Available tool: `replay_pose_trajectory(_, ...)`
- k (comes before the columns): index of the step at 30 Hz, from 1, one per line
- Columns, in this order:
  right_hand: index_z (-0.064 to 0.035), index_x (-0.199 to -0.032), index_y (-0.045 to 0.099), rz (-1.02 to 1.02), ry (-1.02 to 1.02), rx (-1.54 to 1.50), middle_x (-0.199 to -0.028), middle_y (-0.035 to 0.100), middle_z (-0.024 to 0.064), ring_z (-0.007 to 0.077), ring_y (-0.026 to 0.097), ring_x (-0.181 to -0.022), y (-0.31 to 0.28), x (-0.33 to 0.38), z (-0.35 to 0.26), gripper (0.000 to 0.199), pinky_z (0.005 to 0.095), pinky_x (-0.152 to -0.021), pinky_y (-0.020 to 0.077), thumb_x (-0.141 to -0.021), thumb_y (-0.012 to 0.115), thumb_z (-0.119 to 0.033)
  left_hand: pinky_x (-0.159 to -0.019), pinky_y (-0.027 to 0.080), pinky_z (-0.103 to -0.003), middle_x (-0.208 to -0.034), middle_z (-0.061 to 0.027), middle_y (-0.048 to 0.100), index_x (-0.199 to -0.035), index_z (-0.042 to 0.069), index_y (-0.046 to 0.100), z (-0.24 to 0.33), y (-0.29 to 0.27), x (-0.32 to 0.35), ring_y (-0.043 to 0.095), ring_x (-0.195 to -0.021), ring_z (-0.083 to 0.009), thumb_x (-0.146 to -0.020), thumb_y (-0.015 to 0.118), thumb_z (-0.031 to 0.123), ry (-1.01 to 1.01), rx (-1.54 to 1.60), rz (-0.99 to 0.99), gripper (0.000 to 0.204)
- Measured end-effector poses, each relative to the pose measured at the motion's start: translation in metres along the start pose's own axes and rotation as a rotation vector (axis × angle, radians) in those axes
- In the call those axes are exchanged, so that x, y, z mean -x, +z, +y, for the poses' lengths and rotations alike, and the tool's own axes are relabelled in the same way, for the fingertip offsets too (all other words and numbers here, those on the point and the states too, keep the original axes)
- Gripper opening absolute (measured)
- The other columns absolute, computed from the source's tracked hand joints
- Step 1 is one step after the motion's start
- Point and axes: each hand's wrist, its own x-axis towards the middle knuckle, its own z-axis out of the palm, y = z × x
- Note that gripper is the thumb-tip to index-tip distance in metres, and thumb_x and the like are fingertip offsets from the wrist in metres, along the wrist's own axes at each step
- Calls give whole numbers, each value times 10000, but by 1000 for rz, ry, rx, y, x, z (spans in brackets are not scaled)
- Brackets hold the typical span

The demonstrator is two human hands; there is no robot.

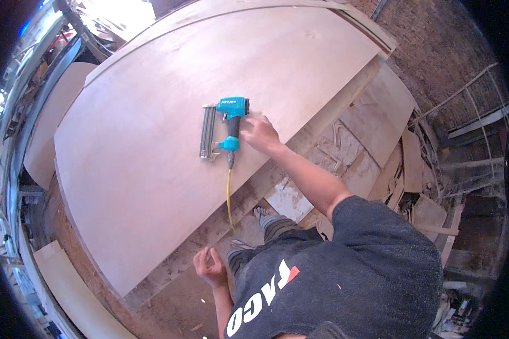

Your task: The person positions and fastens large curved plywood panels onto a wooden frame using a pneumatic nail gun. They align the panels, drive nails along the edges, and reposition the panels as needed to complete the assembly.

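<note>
A teal and black pneumatic nail gun (231, 127) with a long grey magazine lies on a large, pale plywood sheet (152, 186). From the base of its handle a yellow air hose (229, 198) runs down over the sheet's near edge. My right hand (260, 134) is just right of the handle, slightly blurred, with its fingers loosely bent and apart and nothing visible in them. Low by my leg, off the sheet's near edge, hangs my left hand (210, 268). Its fingers curl loosely, with a gap between thumb and forefinger, and it holds nothing.
More sheets (356, 17) lie under the top one and show at its far edge. Offcuts and boards (373, 130) litter the floor to the right, by a brick wall (435, 51). A curved board (76, 294) lies at the lower left. My feet (260, 212) stand near the sheet's edge.
</note>
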Motion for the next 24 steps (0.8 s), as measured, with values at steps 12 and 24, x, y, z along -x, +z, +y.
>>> replay_pose_trajectory(12,-71,-1056,813,-93,364,108,-1010,762,208,389,725,-979,-67,295,267,323,489,-894,576,-830,714,-279,-719,541,-331,-885,-119,710,-945,-7,747,68,63,7,665,-770,-222,-930,760,25,88,276,-268,38)
replay_pose_trajectory(24,-63,-1010,799,-462,809,47,-1018,782,174,328,756,-994,-123,416,482,279,455,-897,589,-842,733,-276,-704,557,-325,-877,-111,730,-913,5,750,217,213,13,699,-761,-207,-927,767,37,191,385,-514,38)
